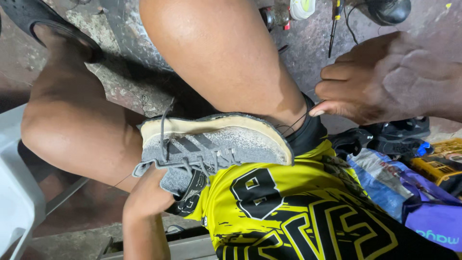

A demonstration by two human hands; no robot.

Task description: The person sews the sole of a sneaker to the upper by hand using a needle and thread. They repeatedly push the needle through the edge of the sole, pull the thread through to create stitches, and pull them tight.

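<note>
A: Grey knit fabric is seen on a sneaker point(216, 149), which is held on its side between the person's thighs, sole edge up, with the pale midsole turned toward the knees.

B: How is the left hand point(149, 192) placed?

A: It is pushed up against the shoe's opening from below, near the grey laces point(187, 161). The fingers are hidden by the shoe, so it cannot be told whether they are curled inside or spread.

B: And the right hand point(380, 79)?

A: It is raised to the right of the shoe, fingers folded in, and a thin dark thread point(293, 123) is pinched between thumb and fingertips. The thread is drawn taut down to the shoe's end, where it meets the sole edge.

B: What is lying about?

A: A black sandal point(33, 19) is seen at the top left. A screwdriver point(335, 24) and a black shoe point(387, 10) lie on the concrete floor point(313, 43) at the top. A blue and purple bag point(409, 197) is beside the yellow and black shorts point(288, 212).
</note>
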